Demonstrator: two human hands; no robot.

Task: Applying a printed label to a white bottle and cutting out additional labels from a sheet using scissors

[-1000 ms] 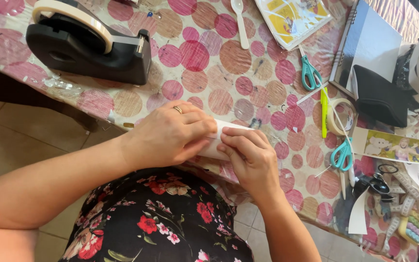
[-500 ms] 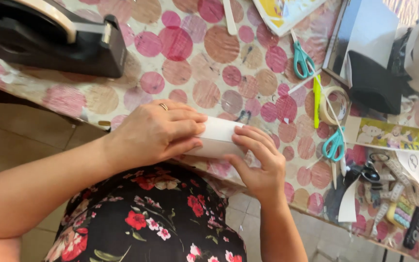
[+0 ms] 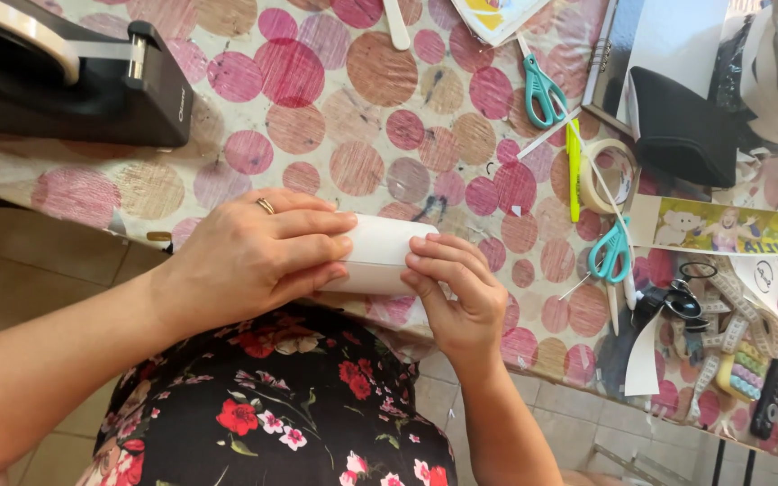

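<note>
At table edge (image 3: 92, 193), L hand (image 3: 254, 261) & R hand (image 3: 456, 297) both grip white paper roll (image 3: 380, 252).

1. A table (image 3: 362, 135) fills most of the view, covered by a cream cloth printed with pink and brown dots.
2. Below its near edge lies a floor (image 3: 20, 270) of beige tiles with darker grout lines.
3. Bright, even light falls across the tabletop; the tiles sit in softer shade.

Paper roll (image 3: 380, 255) at the table's (image 3: 362, 99) near edge, left hand (image 3: 249, 261) and right hand (image 3: 456, 292) at either end. Tape dispenser (image 3: 65, 81) far left; scissors (image 3: 542, 90), tape ring (image 3: 610, 175), second scissors (image 3: 610, 256) to the right.
</note>
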